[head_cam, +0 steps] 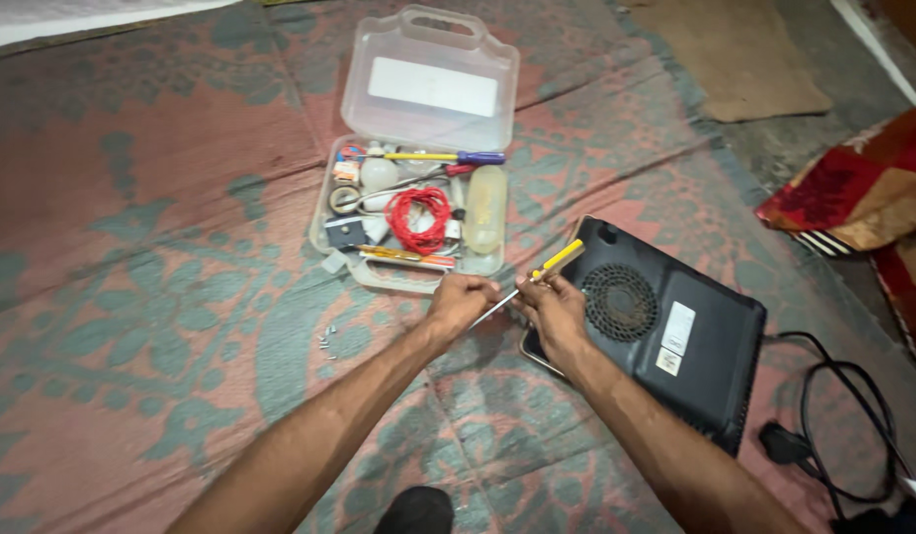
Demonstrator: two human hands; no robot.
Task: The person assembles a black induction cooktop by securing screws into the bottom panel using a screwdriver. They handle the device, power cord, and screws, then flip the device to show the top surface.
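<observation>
Our left hand has its grip closed round the thin metal shaft end of a yellow-handled screwdriver, and our right hand has its grip clamped on the same tool nearer the ribbed plastic handle, just above the near left corner of a flat black plastic induction cooker lying underside up on the woven pink-and-green floor mat. The cooker bears a round vent grille and two small pale rectangular labels towards its right. Just beyond our hands sits an open clear plastic tool case, a white rectangular label in its far lid, red wire coiled inside.
</observation>
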